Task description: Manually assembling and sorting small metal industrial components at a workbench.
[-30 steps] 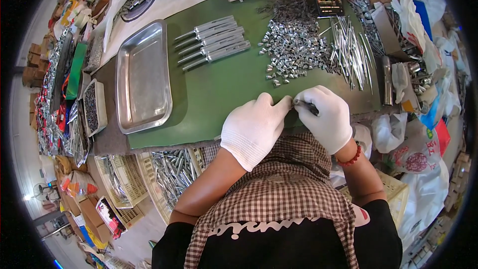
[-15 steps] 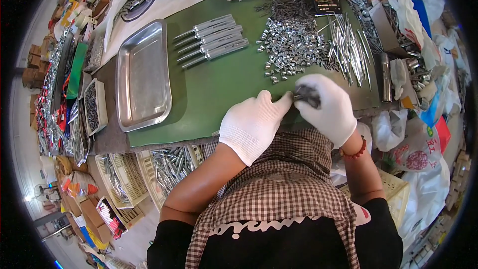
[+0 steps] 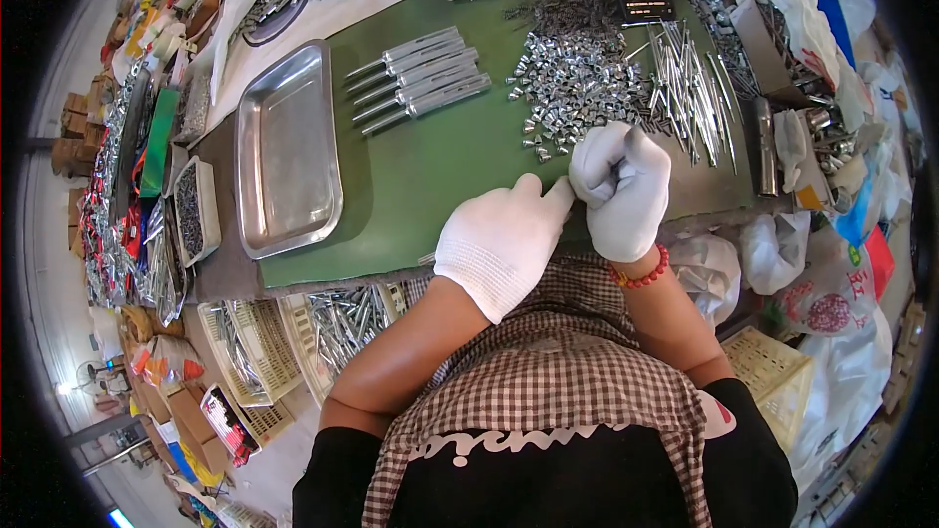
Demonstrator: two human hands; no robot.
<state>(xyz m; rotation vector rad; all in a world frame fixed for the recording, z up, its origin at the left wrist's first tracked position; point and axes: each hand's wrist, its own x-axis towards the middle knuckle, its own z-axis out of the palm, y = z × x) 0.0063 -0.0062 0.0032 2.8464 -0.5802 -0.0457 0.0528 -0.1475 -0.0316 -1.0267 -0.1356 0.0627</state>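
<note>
Though amid a cluttered room (image 3: 274, 469), green mat (image 3: 411, 186) beneath gloved hands (image 3: 501, 242)

The person's right hand (image 3: 621, 191), a second ago lying back-up against the left hand's fingertips, has turned over and risen toward the pile of small metal caps (image 3: 577, 83), its fingers now curled upward. Its wrist has swung inward, taking the red bead bracelet (image 3: 643, 272) leftward and uncovering more of the white plastic bag (image 3: 712, 279) and the cream crate (image 3: 768, 372).
</note>
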